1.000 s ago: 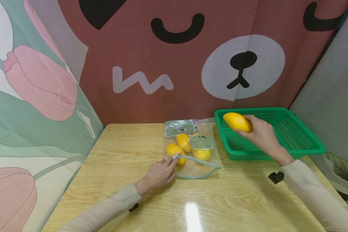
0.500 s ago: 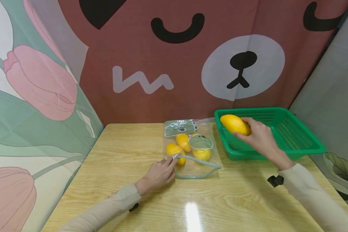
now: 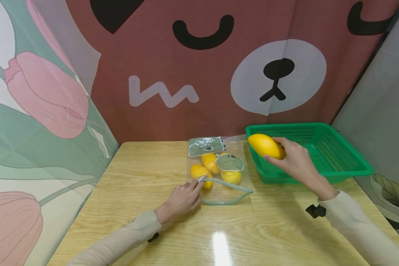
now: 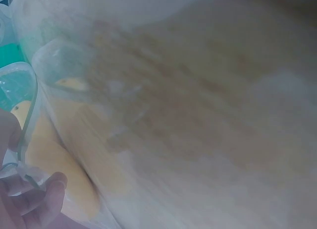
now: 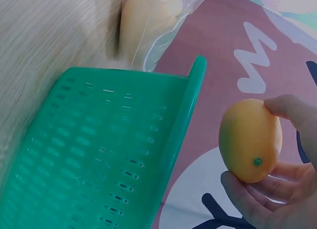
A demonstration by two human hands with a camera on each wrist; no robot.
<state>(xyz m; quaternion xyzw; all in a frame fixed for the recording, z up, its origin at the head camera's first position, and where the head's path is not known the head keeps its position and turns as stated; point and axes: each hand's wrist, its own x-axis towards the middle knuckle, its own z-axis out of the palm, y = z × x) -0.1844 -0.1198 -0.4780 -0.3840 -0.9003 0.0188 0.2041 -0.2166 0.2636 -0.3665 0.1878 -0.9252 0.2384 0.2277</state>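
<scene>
My right hand (image 3: 296, 160) grips a yellow mango (image 3: 266, 145) above the left side of the green basket (image 3: 319, 174). The right wrist view shows thumb and fingers around the mango (image 5: 250, 140), its small green stem spot facing the camera. At the table's middle, my left hand (image 3: 182, 199) pinches the left corner of the mouth of a clear zip bag (image 3: 226, 194). The bag lies flat with its mouth parted towards me. Several yellow mangoes (image 3: 210, 163) are inside, partly covered by printed green cartoon figures. The left wrist view is hazy, but fingers (image 4: 54, 189) pinch the bag's edge.
The green basket stands at the back right of the wooden table (image 3: 146, 173), close to the bag's right side. A curtain (image 3: 173, 122) with a bear print hangs behind the table's back edge. Flowered cloth (image 3: 46, 140) hangs along the left.
My right hand has moved slightly left and down with the mango, towards the basket's left rim. The left hand and the bag have stayed in place.
</scene>
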